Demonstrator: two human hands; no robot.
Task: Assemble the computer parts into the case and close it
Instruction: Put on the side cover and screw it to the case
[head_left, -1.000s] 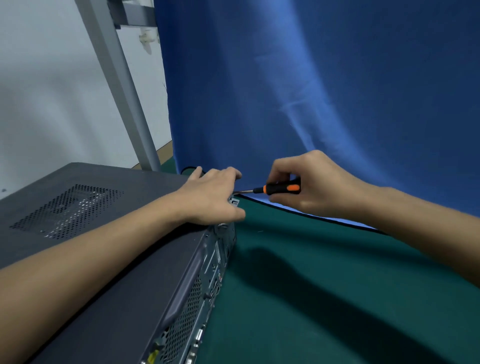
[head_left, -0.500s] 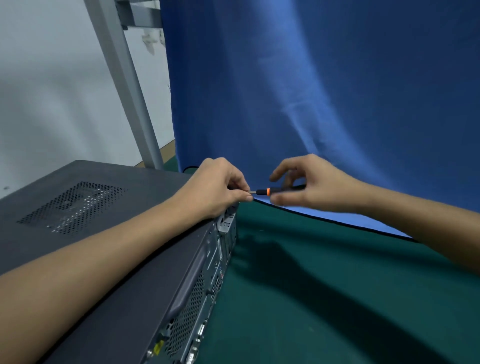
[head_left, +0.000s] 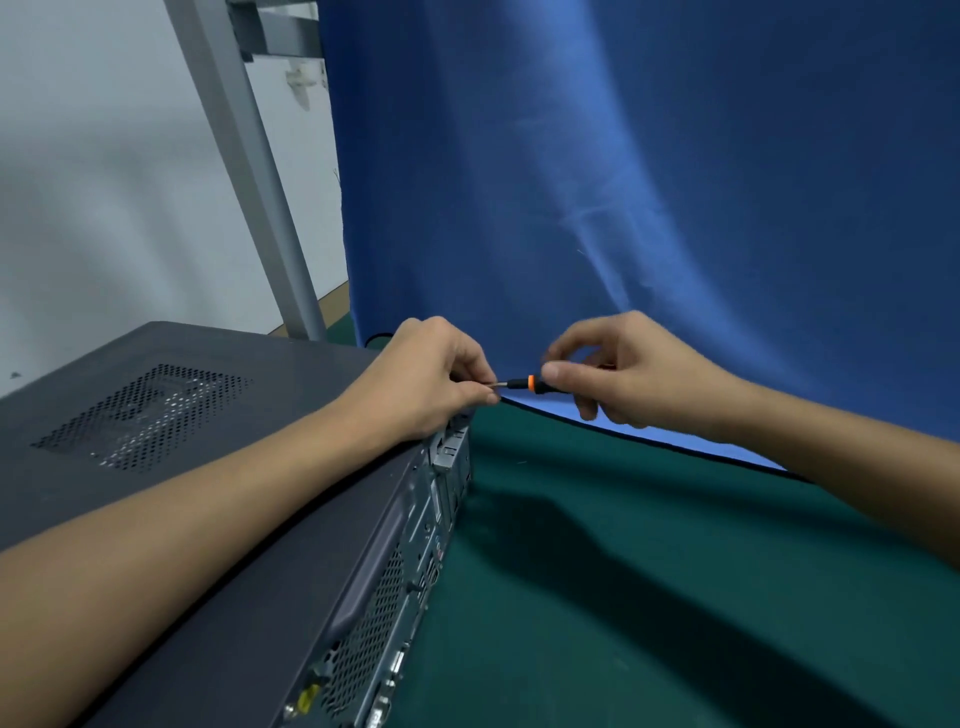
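- A dark grey metal computer case (head_left: 218, 499) lies flat on its side at about 8 o'clock in the view, with its cover panel on and facing up.
- A perforated vent patch (head_left: 145, 415) sits in that panel toward 9 o'clock.
- The silver rear panel of the case (head_left: 410, 561), with its ports and mesh grilles, faces 4 o'clock and runs from the bottom edge up to the middle of the view.
- The left hand (head_left: 431, 384) rests on the far top corner of the case, forearm lying across the panel. Its fingers are curled, the tips pinched together round the bare metal shaft of a small screwdriver with a black handle and an orange collar (head_left: 525, 383).
- Whether a screw is held under those fingertips cannot be told.
- The right hand (head_left: 628, 374), at 3 o'clock from the left one, pinches the handle between thumb and curled fingers; the screwdriver lies level between the two hands.
- A dark green cloth tabletop (head_left: 675, 597) spreads under the case toward 5 o'clock.
- A blue fabric backdrop (head_left: 649, 182) hangs at 1 o'clock.
- A grey metal post (head_left: 249, 171) slants at 11 o'clock before a white wall (head_left: 104, 182).
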